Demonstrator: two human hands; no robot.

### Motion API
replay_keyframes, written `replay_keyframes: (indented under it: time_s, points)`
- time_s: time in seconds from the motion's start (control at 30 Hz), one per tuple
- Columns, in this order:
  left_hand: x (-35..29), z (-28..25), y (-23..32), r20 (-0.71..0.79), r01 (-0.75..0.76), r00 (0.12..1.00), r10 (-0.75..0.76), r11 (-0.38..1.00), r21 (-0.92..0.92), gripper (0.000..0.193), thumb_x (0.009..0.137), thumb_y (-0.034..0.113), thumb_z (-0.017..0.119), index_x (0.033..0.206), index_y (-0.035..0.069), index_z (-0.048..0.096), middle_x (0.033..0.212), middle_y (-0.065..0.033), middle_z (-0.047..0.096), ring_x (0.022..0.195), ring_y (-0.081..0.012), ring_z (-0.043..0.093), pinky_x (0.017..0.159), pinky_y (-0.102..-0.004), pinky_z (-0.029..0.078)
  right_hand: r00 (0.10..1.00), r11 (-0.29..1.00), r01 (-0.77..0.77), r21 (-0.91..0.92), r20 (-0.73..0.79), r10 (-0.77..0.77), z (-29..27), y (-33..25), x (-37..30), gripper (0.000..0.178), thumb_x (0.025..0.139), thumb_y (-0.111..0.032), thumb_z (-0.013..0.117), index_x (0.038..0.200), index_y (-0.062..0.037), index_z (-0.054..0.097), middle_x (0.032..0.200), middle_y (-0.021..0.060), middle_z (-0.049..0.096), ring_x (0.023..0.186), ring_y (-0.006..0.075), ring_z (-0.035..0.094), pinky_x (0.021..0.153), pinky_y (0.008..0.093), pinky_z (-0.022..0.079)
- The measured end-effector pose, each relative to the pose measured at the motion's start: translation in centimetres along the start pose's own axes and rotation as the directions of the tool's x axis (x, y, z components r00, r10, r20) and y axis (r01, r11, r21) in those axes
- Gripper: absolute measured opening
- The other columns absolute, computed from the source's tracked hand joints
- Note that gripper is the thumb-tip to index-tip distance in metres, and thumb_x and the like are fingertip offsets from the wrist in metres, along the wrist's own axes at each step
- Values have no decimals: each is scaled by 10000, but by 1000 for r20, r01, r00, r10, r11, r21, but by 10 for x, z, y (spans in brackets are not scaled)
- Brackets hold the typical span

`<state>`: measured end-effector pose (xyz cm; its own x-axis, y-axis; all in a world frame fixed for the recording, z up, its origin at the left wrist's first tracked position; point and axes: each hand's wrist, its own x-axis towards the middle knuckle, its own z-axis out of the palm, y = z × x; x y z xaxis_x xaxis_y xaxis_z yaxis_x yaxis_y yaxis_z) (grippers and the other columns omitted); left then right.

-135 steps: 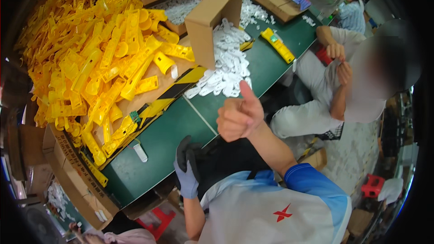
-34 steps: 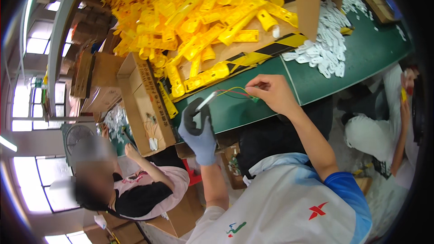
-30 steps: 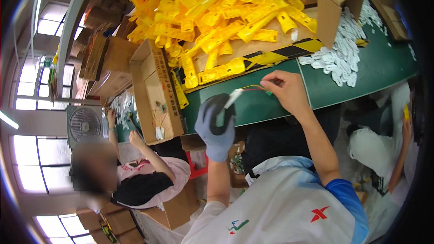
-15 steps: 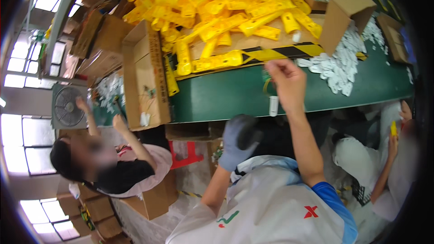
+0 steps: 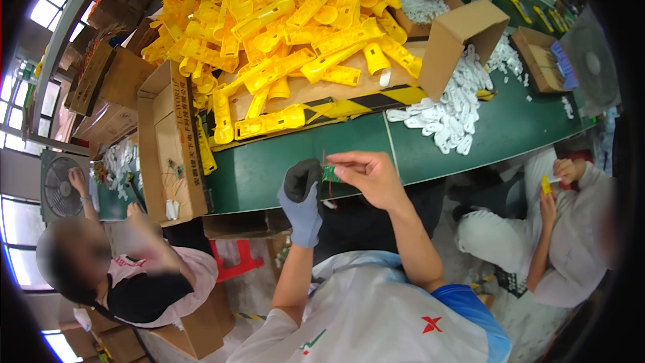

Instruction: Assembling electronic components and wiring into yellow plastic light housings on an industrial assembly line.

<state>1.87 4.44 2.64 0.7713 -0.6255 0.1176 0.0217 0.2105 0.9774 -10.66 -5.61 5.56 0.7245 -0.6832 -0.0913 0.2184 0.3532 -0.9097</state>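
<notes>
A small green circuit board (image 5: 330,174) with thin red wires is held in front of me, just above the table's near edge. My right hand (image 5: 376,180), bare, pinches its right side between thumb and fingers. At its left side is my left hand (image 5: 301,205) in a grey glove with black fingers, curled closed against the board; the glove hides exactly how it grips. Below the board a small white piece (image 5: 329,204) hangs between my hands.
Yellow plastic shells (image 5: 269,33) are heaped at the back behind striped tape (image 5: 366,104). White plastic parts (image 5: 450,117) lie beside a tilted carton (image 5: 463,33) on the green table (image 5: 262,171). Left stands a long cardboard box (image 5: 161,154). People sit on both sides.
My right hand has come nearer and left with the board. My gloved left hand has risen from my lap to meet it. The view has shifted, so the table appears lower.
</notes>
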Motion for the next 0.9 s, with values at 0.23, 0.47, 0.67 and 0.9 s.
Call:
replay_keyframes:
  time_s: [0.23, 0.47, 0.67, 0.9]
  points:
    - [-11, 11, 1, -45, -71, 996, 71, 997, -13, 260, 816, -114, 623, 1060, -31, 659, 991, -85, 680, 885, -137, 628, 823, -268, 505, 999, 998, -37, 44, -26, 38, -15, 12, -10, 160, 873, 20, 680, 1026, 67, 669, 953, 125, 705, 858, 162, 685, 797, 295, 580]
    - [-19, -1, -13, 95, -294, 954, 285, 951, 93, 313, 724, -68, 678, 1029, 4, 687, 951, -120, 689, 855, -228, 658, 767, -321, 518, 999, 999, -39, 38, 33, 37, -26, 21, -16, 153, 857, 39, 692, 1008, 64, 686, 979, 128, 710, 849, 148, 684, 789, 277, 576]
    - [-18, -10, -11, 175, -336, 933, 313, 934, 122, 304, 711, -55, 697, 1007, 13, 686, 936, -143, 685, 840, -293, 665, 762, -330, 533, 993, 990, 108, -94, 48, -104, -24, 26, -18, 147, 808, 66, 716, 955, 64, 707, 954, 137, 718, 809, 150, 671, 764, 264, 544]
    - [-10, -16, 17, 270, -510, 849, 455, 838, 192, 284, 703, -63, 702, 972, 28, 689, 914, -155, 673, 825, -320, 660, 723, -343, 538, 961, 969, 246, 5, 126, -245, -22, 31, -15, 150, 788, 111, 711, 925, 52, 729, 863, 120, 709, 747, 131, 644, 690, 229, 506]
